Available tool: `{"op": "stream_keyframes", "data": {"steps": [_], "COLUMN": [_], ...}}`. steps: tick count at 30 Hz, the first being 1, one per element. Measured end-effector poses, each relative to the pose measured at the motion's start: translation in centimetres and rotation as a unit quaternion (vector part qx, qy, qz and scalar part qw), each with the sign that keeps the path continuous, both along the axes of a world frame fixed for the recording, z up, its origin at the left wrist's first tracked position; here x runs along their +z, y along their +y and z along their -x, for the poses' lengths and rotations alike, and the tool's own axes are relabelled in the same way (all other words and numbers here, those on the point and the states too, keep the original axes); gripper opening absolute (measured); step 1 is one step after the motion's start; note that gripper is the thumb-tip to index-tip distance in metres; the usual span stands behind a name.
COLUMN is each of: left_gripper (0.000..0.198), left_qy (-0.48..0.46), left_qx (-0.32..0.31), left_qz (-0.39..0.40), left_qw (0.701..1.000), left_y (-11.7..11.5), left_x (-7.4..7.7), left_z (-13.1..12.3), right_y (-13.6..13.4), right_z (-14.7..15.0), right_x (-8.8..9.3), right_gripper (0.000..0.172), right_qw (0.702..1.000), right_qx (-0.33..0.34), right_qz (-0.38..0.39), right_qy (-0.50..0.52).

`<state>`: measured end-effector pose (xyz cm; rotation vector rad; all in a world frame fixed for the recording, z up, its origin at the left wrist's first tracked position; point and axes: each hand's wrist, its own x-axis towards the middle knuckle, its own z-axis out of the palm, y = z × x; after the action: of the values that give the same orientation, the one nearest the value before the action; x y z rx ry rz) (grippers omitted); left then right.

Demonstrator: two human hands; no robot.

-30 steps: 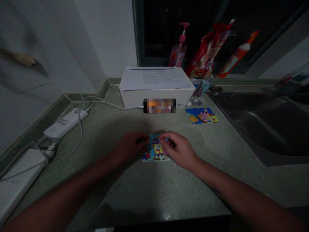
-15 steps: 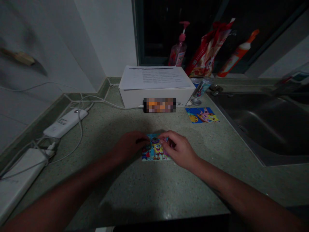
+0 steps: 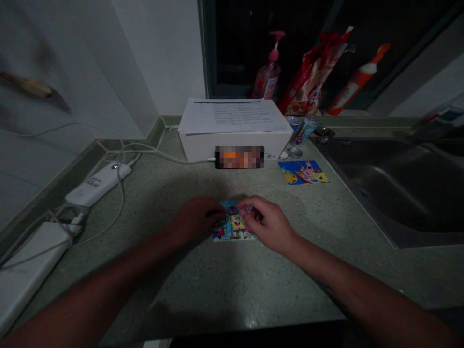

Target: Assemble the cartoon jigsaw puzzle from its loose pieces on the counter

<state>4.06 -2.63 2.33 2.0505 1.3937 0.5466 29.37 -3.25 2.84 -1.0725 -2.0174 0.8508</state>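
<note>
A colourful cartoon picture lies flat on the speckled green counter, between my two hands. On its left edge rests my left hand, fingers curled, thumb and fingertips close together; whatever they may pinch is too dark to make out. My right hand touches the upper right part of the picture, thumb and forefinger drawn together near a small round dark shape at the picture's top. Anything between those fingertips is too small to tell. A second cartoon picture lies farther back on the right.
Behind the hands stands a white box with printed paper on top and a cabled phone against its front. White power strips and loose cables lie left. A can, small lids and a metal sink are right.
</note>
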Motion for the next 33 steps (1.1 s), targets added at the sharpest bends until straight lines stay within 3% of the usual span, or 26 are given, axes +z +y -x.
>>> {"op": "stream_keyframes", "data": {"steps": [5, 12, 17, 24, 31, 33], "left_gripper": [0.021, 0.013, 0.011, 0.012, 0.013, 0.012], "left_qy": [0.005, 0.016, 0.021, 0.034, 0.051, 0.024], "left_qx": [-0.028, 0.013, -0.033, -0.04, -0.035, -0.009], "left_qz": [-0.021, -0.023, -0.022, -0.037, -0.053, -0.052], "left_qw": [0.999, 1.0, 0.999, 0.998, 0.997, 0.998], "left_y": [-0.1, 0.0, -0.3, -0.2, -0.3, -0.3], "left_x": [0.1, 0.4, 0.4, 0.8, 1.1, 1.2], "left_z": [-0.1, 0.1, 0.0, 0.1, 0.0, -0.1], "right_y": [0.0, 0.4, 0.6, 0.7, 1.1, 1.6], "right_z": [0.1, -0.2, -0.3, -0.4, -0.7, -1.0], "right_x": [0.1, 0.0, 0.1, 0.2, 0.5, 0.6], "right_gripper": [0.016, 0.014, 0.015, 0.015, 0.016, 0.017], "right_qw": [1.0, 1.0, 1.0, 0.999, 0.999, 0.998], "right_qx": [0.001, -0.015, -0.019, -0.024, -0.033, -0.048], "right_qz": [-0.003, -0.014, -0.023, -0.025, -0.037, -0.044], "right_qy": [-0.002, -0.006, -0.005, -0.01, 0.008, 0.01]}}
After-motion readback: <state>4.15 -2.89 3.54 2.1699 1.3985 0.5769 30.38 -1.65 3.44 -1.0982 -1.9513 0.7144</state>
